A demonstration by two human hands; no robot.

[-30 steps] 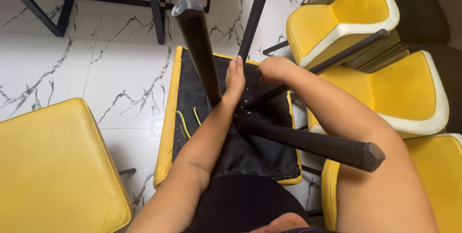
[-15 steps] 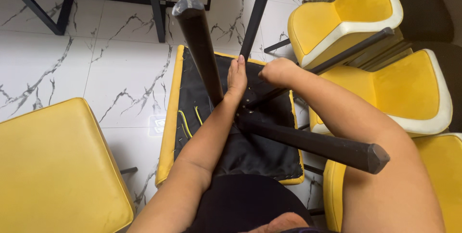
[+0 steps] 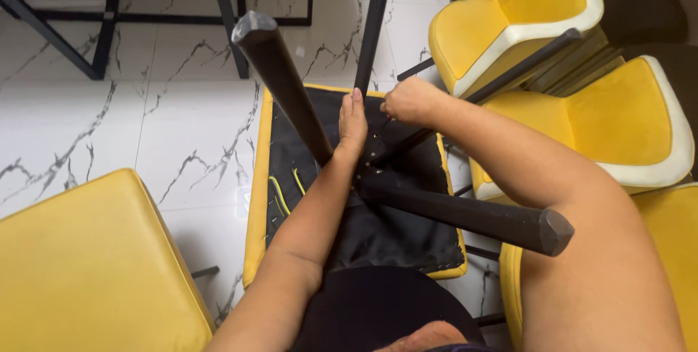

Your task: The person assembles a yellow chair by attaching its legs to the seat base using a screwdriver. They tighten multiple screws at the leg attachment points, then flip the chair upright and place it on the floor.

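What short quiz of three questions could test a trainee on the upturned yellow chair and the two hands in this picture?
1. True or false: the upturned yellow padded chair with black fabric underside lies with its black tapered legs pointing up toward the camera.
2. Which hand lies flat on the underside between the legs? A) left hand B) right hand
3. Fill in: the floor is white ____ tile with dark veins.

Key: 1 true; 2 A; 3 marble-look. The right hand is closed into a fist near the black metal bracket; whatever it grips is hidden.
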